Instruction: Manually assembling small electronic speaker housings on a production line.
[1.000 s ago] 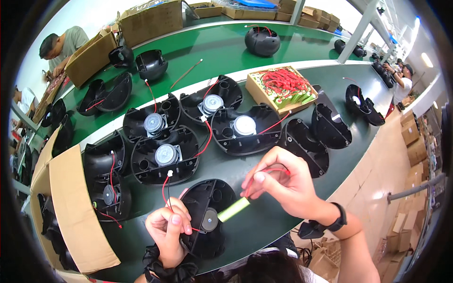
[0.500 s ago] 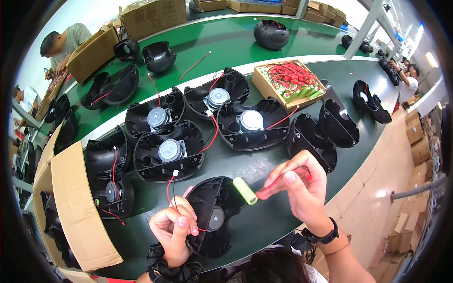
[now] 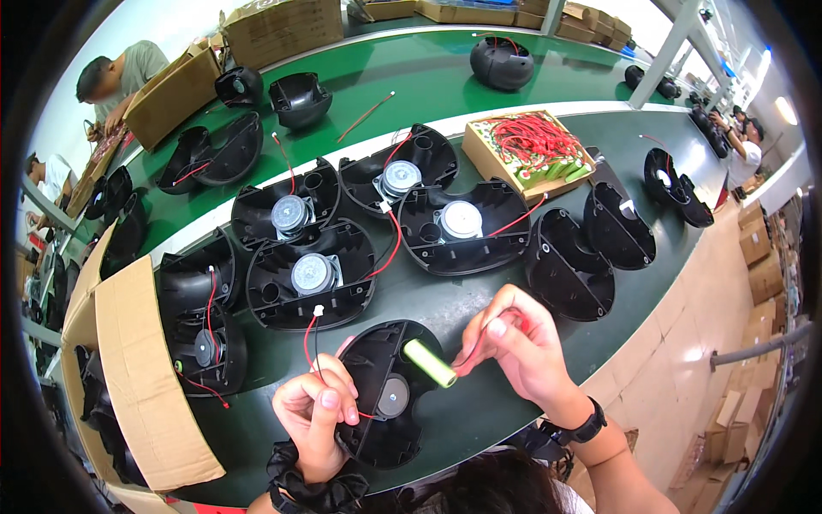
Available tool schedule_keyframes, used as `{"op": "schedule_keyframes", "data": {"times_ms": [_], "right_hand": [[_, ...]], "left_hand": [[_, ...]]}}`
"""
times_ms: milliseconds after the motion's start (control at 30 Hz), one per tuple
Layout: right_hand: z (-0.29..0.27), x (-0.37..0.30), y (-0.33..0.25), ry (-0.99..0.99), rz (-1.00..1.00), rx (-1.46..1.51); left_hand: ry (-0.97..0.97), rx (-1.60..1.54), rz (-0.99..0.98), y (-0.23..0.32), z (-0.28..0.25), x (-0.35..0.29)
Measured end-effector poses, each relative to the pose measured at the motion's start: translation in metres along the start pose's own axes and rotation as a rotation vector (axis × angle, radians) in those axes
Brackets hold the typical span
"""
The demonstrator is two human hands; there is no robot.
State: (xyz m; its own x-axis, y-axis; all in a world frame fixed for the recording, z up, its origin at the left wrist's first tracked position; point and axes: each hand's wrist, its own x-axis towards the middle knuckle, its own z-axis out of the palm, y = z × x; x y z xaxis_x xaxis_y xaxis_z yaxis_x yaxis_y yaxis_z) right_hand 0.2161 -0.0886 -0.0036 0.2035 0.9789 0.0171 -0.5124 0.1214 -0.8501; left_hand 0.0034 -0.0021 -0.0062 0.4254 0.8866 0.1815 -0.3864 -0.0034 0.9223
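My left hand pinches a thin red-and-black cable with a white connector standing up above the fingers. Beside it, a black plastic shell with a round grey speaker lies on the table; a red wire runs from the speaker toward this hand. Over the shell's right edge hangs a light green cylindrical battery, tilted. My right hand is closed on the battery's thin wires, just right of the battery's lower end.
Several black shells with speakers stand behind my hands. An open box of green batteries with red wires sits at the back. Other shells lie to the right. A cardboard box is at left. People work farther off.
My right hand has shifted left and lower, with its fingers drawn closer together. The battery has moved left, farther over the shell. My left hand has barely moved.
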Motion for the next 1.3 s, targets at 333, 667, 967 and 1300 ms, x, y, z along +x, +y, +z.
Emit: {"op": "schedule_keyframes", "data": {"times_ms": [333, 667, 967, 1300], "right_hand": [[0.003, 0.011, -0.005, 0.048, 0.086, -0.025], [0.009, 0.002, 0.009, 0.053, 0.112, -0.057], [0.018, -0.014, 0.005, 0.198, 0.127, -0.189], [0.015, -0.021, -0.001, 0.225, 0.243, -0.1]], "left_hand": [[-0.046, 0.067, 0.008, 0.003, 0.0, 0.001], [-0.098, 0.145, 0.088, 0.001, 0.001, -0.004], [-0.24, 0.357, 0.251, 0.006, 0.01, -0.011], [-0.418, 0.602, 0.359, 0.008, 0.013, -0.025]]}}
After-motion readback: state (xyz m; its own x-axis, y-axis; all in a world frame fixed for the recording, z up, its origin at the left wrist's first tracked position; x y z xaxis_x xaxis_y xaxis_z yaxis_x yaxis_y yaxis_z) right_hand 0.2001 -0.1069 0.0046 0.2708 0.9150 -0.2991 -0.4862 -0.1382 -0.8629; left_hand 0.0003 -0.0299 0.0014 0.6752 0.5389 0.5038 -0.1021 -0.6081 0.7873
